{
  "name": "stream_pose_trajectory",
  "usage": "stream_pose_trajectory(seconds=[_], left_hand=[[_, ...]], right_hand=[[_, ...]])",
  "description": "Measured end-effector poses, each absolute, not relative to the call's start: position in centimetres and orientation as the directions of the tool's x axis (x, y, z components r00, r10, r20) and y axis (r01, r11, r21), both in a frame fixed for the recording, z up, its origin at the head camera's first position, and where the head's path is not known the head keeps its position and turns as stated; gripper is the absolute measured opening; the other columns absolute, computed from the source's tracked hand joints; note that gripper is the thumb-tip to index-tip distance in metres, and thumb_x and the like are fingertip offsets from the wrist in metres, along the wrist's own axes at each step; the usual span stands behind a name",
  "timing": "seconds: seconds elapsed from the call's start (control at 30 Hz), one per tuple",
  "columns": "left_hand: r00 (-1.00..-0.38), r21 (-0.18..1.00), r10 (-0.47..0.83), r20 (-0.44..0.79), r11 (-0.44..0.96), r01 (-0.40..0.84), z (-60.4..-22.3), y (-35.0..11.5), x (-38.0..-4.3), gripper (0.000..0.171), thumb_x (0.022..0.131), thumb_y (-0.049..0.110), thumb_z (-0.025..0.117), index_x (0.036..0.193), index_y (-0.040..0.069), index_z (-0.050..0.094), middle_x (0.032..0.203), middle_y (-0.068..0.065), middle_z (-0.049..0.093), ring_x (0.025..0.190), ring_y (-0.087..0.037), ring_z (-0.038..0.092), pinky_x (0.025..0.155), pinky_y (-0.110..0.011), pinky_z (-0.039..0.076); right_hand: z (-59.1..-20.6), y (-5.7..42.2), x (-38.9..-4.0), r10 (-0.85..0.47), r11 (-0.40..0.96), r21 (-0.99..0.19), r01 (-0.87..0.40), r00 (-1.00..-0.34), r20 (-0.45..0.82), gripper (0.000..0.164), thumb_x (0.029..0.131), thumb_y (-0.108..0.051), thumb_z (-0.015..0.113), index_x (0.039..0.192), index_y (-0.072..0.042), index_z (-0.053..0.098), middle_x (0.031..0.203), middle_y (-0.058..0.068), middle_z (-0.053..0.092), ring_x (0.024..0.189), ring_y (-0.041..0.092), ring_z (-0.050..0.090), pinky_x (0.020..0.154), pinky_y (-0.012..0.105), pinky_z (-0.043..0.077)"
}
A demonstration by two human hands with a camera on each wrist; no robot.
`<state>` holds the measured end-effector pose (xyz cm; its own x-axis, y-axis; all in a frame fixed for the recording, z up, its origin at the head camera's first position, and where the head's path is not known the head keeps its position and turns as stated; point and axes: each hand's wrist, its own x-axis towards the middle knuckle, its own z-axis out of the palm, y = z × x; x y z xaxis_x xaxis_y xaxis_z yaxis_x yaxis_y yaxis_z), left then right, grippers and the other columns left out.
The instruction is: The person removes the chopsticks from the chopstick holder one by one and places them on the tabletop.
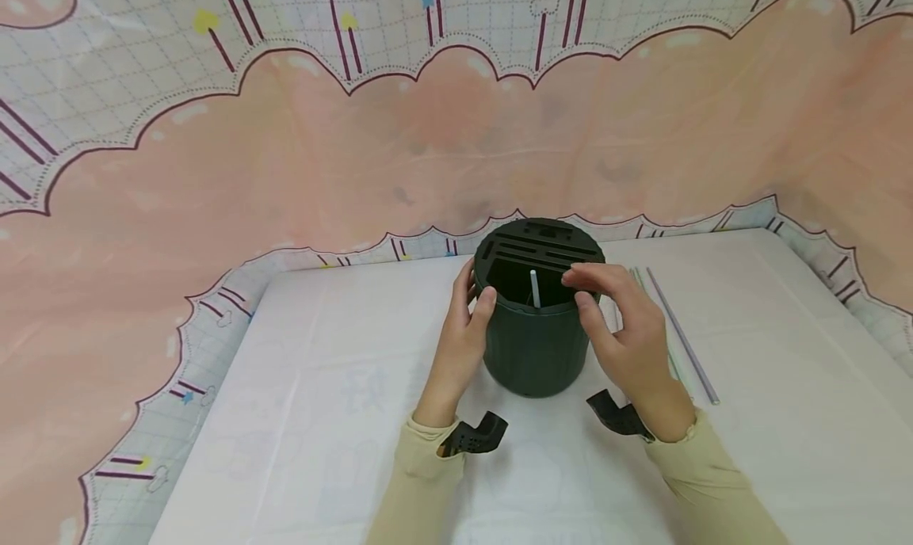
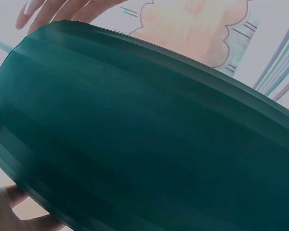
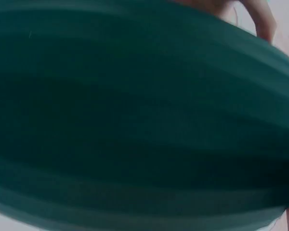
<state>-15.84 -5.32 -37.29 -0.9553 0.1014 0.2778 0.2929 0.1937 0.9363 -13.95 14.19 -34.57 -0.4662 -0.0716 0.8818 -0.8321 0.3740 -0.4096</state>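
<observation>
A dark green round container (image 1: 535,347) with a slotted top (image 1: 535,244) stands on the white table. Through the larger opening at its near side shows a short white stick (image 1: 535,289), upright. My left hand (image 1: 460,347) grips the container's left side, thumb at the front near the rim and fingers round the back. My right hand (image 1: 628,327) is at the right of the rim, its fingers reaching over the opening's edge and loosely bent. In the left wrist view, the green wall hides most of the scene, and right-hand fingers (image 2: 70,9) show beyond the rim.
Several thin sticks (image 1: 681,335) in purple and green lie on the table right of the container, partly behind my right hand. The white table (image 1: 335,386) meets a patterned cloth (image 1: 428,157) at the back and sides. Black straps (image 1: 474,434) sit at both wrists.
</observation>
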Motion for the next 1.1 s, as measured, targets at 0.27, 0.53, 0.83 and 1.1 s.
stream_pose_trajectory(seconds=[0.27, 0.53, 0.83, 1.1], left_hand=[[-0.956, 0.938, 0.102, 0.275, 0.188, 0.29, -37.2, -5.5, -15.8, 0.052, 0.089, 0.051, 0.041, 0.136, 0.042, 0.022, 0.14, 0.007, 0.03, 0.126, -0.016, 0.028, 0.099, -0.043, 0.03], [-0.956, 0.937, 0.107, 0.272, 0.199, 0.288, -36.8, -5.7, -15.7, 0.053, 0.09, 0.049, 0.041, 0.138, 0.039, 0.021, 0.139, 0.007, 0.03, 0.125, -0.015, 0.029, 0.099, -0.042, 0.03], [-0.953, 0.936, 0.113, 0.282, 0.187, 0.299, -37.4, -5.7, -16.0, 0.053, 0.089, 0.051, 0.041, 0.137, 0.04, 0.021, 0.14, 0.007, 0.029, 0.126, -0.017, 0.028, 0.098, -0.045, 0.03], [-0.952, 0.936, 0.118, 0.284, 0.182, 0.302, -37.4, -5.7, -16.2, 0.053, 0.089, 0.051, 0.041, 0.137, 0.041, 0.022, 0.14, 0.008, 0.028, 0.126, -0.016, 0.028, 0.099, -0.043, 0.03]], right_hand=[[-34.6, 12.9, -13.8, -0.189, 0.477, -0.356, -0.804, -0.49, 0.851, 0.034, 0.09, -0.027, 0.051, 0.115, -0.005, 0.058, 0.109, 0.005, 0.06, 0.1, 0.019, 0.054, 0.09, 0.027, 0.039], [-34.8, 11.7, -13.7, -0.21, 0.601, -0.253, -0.758, -0.456, 0.865, 0.028, 0.087, -0.022, 0.052, 0.108, -0.007, 0.064, 0.102, 0.004, 0.063, 0.094, 0.021, 0.055, 0.077, 0.036, 0.042], [-35.2, 11.1, -13.4, -0.225, 0.679, -0.201, -0.706, -0.46, 0.859, 0.029, 0.091, -0.021, 0.044, 0.093, -0.003, 0.067, 0.082, 0.007, 0.063, 0.086, 0.024, 0.056, 0.092, 0.041, 0.036], [-35.2, 11.2, -13.2, -0.207, 0.645, -0.27, -0.715, -0.503, 0.839, 0.025, 0.09, -0.019, 0.048, 0.093, -0.003, 0.066, 0.09, 0.006, 0.064, 0.092, 0.023, 0.054, 0.102, 0.044, 0.024]])
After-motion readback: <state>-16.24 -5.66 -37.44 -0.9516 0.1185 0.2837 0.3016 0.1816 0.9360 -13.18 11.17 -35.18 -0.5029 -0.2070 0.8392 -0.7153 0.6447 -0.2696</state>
